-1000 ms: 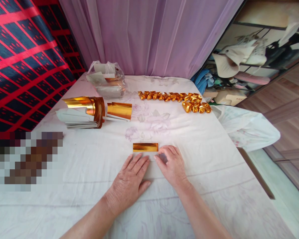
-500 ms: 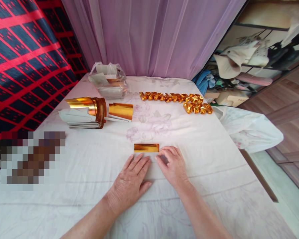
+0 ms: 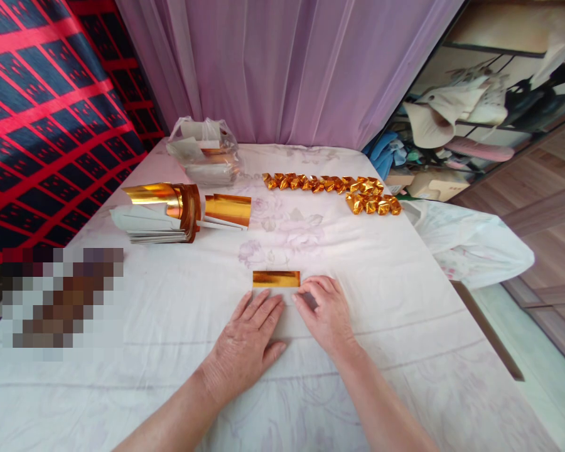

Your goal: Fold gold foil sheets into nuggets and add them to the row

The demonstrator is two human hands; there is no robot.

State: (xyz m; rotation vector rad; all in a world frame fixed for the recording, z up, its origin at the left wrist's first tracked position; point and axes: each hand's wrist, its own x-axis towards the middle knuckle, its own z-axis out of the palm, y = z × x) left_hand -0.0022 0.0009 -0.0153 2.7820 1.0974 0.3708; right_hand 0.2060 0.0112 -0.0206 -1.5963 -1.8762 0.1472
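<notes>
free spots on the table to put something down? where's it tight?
Bare cloth right of the right hand, out to the table edge. Also open between the gold sheet and the folded gold pieces. Crowded at far left: foil sheet stack and plastic bag.

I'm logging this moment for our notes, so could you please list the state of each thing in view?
left hand: flat, palm down, pressing the sheet
right hand: fingers curled, pressing the sheet
gold sheet: partly folded, gold strip showing
stack of sheets: piled, top sheets curled
folded gold pieces: finished, lined up
plastic bag: open
</notes>
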